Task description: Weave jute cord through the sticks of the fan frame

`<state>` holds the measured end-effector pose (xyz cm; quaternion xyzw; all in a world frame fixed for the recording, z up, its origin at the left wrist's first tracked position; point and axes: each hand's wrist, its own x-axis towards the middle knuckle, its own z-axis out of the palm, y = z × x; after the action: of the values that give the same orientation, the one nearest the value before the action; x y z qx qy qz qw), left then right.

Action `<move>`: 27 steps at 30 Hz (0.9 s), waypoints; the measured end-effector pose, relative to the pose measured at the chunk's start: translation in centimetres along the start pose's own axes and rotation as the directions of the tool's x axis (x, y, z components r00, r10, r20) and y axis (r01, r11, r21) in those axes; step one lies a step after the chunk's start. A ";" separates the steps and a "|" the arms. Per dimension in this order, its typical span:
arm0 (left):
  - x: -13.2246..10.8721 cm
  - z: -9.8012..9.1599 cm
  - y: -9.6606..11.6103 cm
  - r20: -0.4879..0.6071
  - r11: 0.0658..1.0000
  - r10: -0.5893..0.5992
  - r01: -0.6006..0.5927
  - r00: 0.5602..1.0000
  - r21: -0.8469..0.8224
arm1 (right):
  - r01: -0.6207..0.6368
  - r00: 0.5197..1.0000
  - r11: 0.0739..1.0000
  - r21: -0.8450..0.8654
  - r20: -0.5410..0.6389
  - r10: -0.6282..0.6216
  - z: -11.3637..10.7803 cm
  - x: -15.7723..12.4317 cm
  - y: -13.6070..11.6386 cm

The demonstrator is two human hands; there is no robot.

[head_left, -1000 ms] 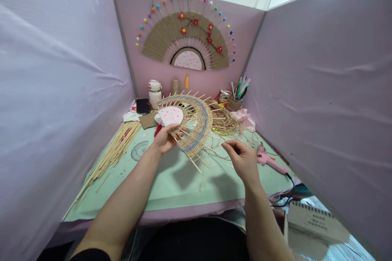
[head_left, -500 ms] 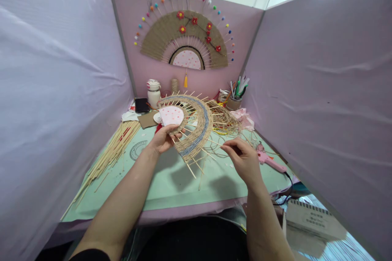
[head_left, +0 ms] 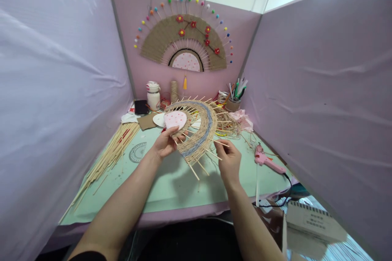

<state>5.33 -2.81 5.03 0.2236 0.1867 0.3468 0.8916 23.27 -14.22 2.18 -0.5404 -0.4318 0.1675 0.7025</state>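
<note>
Woven fan [head_left: 199, 140], tan, blue-banded, pink spotted centre [head_left: 176, 119], over table [head_left: 174, 197], in from front edge, left hand [head_left: 165, 143] clasping it, right hand [head_left: 229, 158] at stick [head_left: 221, 142], grip unclear

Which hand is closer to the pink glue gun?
Right. The right hand is left of the pink glue gun; the left hand is farther left, holding the woven fan.

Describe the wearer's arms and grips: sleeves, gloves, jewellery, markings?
Left grip and right grip: ungloved, no rings or watch visible. Left arm: black sleeve ends around the elbow, forearm bare. Right arm: bare as far as shown, sleeve out of frame. No markings or cables discernible on either.
</note>
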 end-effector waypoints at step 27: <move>0.9 0.2 -1.1 -0.040 0.979 0.096 -0.101 0.995 -0.179 | -0.601 0.765 0.664 0.446 0.562 0.315 2.4 -1.5 -0.2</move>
<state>6.58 -2.92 4.44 0.1455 0.1569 0.4095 0.8869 20.47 -13.81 1.80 -0.3286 -0.3464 0.5887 0.6524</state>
